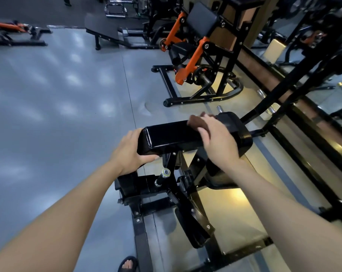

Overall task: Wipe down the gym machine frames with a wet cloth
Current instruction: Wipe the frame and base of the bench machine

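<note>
Now I'm seeing left hand (129, 152) gripping black pad (172, 137) end, right hand (217, 140) pressing brown cloth (195, 124) flat on top.

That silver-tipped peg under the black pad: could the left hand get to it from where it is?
Probably yes. The left hand grips the pad's near end, and the peg sticks out just below it with nothing between them.

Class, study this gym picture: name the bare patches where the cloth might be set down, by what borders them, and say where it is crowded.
Bare: the grey floor left of the black pad, and the pad's top between the left hand and the right hand pressing the brown cloth. Crowded: the frame below the pad, and the orange machine beyond.
</note>
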The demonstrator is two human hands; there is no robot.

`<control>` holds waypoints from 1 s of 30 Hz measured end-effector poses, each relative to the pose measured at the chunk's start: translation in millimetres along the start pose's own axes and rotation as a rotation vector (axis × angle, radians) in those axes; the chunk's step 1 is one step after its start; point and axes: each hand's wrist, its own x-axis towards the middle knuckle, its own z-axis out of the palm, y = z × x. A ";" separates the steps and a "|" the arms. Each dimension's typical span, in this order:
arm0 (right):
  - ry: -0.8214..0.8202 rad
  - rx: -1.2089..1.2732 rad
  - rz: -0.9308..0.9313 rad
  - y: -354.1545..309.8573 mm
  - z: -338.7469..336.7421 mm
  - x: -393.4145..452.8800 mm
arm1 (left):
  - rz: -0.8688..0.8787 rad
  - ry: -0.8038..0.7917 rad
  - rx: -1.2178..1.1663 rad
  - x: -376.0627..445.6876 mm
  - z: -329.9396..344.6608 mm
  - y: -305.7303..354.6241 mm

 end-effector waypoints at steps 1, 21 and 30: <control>0.072 0.000 0.107 13.0 -8.2 3.4 | 0.001 -0.002 0.004 -0.4 -0.1 0.1; 0.151 -0.158 0.142 -50.6 29.1 -21.1 | -0.013 -0.035 0.025 1.0 -1.9 -2.9; 0.352 -0.137 0.483 -48.2 31.9 -8.7 | -0.005 -0.056 0.061 2.5 -1.0 -2.8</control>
